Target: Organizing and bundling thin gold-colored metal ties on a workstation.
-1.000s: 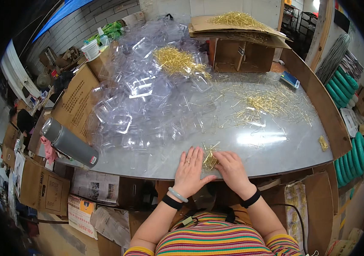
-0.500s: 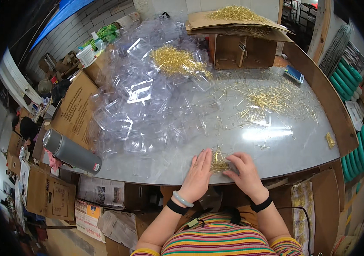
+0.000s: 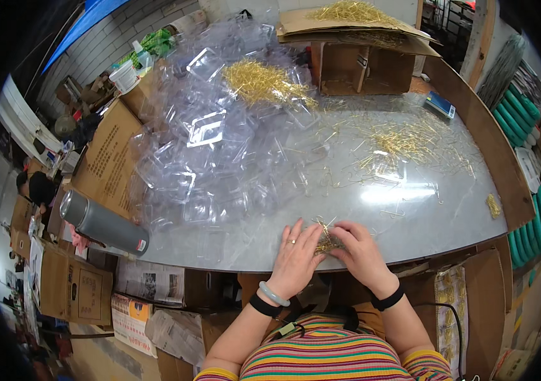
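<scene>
A small bunch of thin gold wire hooks [image 3: 325, 241] lies at the front edge of the grey tabletop, between my hands. My left hand [image 3: 296, 256], with a ring and a pale bangle, cups the bunch from the left, back of the hand up and fingers bent. From the right, my right hand [image 3: 362, 255] closes its thumb and fingers on the same hooks. The fingers partly hide the bunch. Farther back lies a loose spread of gold hooks [image 3: 403, 141]. A heap of clear plastic boxes [image 3: 204, 162] covers the left side, with a gold hook pile [image 3: 264, 84] on top.
A grey bottle [image 3: 102, 222] stands at the left edge. An open cardboard box [image 3: 340, 70] sits at the back, bearing more gold hooks [image 3: 356, 13]. A cardboard wall [image 3: 483, 127] borders the right, near a small hook cluster [image 3: 493, 206] and a blue box [image 3: 439, 105].
My left hand has rolled so its back faces up, with its fingers more bent around the hooks. My right fingers have come in closer to the bunch.
</scene>
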Available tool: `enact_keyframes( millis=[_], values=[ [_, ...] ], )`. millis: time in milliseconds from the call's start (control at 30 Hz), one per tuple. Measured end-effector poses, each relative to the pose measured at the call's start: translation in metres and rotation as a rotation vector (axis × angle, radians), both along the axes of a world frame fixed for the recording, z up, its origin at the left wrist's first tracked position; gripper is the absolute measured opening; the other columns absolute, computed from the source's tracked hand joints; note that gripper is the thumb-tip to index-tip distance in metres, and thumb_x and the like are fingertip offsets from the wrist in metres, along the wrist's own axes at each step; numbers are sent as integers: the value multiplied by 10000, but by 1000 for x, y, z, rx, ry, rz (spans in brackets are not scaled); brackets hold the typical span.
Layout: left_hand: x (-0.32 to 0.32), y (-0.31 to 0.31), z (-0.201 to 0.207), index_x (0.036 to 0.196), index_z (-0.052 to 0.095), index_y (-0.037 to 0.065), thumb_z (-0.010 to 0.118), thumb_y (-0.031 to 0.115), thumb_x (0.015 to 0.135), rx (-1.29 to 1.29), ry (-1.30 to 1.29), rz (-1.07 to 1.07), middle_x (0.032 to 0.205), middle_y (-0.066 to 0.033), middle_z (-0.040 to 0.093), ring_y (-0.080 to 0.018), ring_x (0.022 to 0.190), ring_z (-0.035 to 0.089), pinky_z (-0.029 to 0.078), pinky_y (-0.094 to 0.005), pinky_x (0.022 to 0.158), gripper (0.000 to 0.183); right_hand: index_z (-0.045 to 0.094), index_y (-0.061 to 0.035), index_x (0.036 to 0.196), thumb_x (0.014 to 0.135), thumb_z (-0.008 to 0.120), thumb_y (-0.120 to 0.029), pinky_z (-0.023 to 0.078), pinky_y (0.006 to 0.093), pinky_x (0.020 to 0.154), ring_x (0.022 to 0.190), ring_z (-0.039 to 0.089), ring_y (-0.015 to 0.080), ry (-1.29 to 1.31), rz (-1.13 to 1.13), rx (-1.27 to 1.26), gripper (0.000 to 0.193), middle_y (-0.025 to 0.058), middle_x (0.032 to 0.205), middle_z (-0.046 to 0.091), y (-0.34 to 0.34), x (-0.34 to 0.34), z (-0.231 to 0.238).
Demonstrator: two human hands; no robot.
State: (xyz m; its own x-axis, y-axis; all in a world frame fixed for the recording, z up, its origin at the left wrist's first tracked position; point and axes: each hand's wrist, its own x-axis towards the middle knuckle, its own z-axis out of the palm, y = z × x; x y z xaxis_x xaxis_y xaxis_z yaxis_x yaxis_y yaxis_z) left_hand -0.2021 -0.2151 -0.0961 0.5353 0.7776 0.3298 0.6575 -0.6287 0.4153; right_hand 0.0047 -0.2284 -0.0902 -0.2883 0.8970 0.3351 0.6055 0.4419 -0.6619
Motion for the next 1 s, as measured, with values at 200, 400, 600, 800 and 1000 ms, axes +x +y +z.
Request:
enact_keyframes(
  millis=[200,400,600,800,1000],
  values=[
    [3,2,-2,1434,420,15,705,107,860,-193,-239,-81,1454,-196,426,-426,1378,368,286,-527,1158,647,489,-83,1411,797,763,-114,433,456,1044,1228,536,355,-176,14,157,674,146,1318,582,-1,-4,13],
    [3,-1,1,1453,382,-15,709,122,871,-59,-129,32,1471,-223,398,-433,1409,331,258,-549,1173,682,498,-70,1402,791,762,-106,431,447,1047,1226,537,347,33,51,60,666,149,1294,601,-1,5,8],
    [3,4,0,1473,367,-17,708,148,879,-49,7,-23,1459,-219,421,-432,1415,332,226,-559,1186,705,552,-31,1336,827,676,12,460,439,1009,1211,538,386,0,109,14,525,159,1315,592,4,9,9],
    [6,-2,3,1464,372,-26,711,179,872,-50,-40,20,1449,-229,432,-423,1408,349,222,-553,1191,712,535,7,1326,847,548,95,438,456,1048,1251,500,439,118,-224,152,487,229,1400,502,-6,-10,6],
    [11,0,-6,1470,372,-28,733,219,860,24,44,14,1452,-223,438,-416,1399,368,246,-549,1183,751,457,21,1386,816,534,67,381,459,1115,1335,433,443,339,-53,24,577,271,1467,400,-22,-37,5]
  ],
)
